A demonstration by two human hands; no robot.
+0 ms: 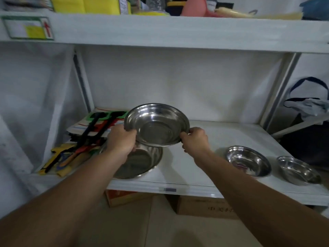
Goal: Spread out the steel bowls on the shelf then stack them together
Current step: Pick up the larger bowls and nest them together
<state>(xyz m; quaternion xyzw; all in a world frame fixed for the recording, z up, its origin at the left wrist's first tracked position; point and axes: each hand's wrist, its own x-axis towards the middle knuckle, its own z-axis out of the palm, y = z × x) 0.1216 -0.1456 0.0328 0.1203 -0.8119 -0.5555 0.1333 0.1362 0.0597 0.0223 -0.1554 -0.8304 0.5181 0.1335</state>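
Note:
I hold a wide steel bowl (156,124) in the air, tilted toward me, above the white shelf (195,168). My left hand (121,139) grips its left rim and my right hand (195,139) grips its right rim. Directly below it a larger steel bowl (140,161) rests on the shelf near the front edge, partly hidden by my left wrist. To the right a smaller steel bowl (248,162) stands on the shelf, and the smallest steel bowl (299,171) sits further right near the front edge.
A pile of coloured utensils and striped cloth (87,138) fills the shelf's left end. The upper shelf (160,31) carries yellow packs and a pink item. A dark bag (308,132) hangs at the right. Cardboard boxes (204,207) sit below the shelf.

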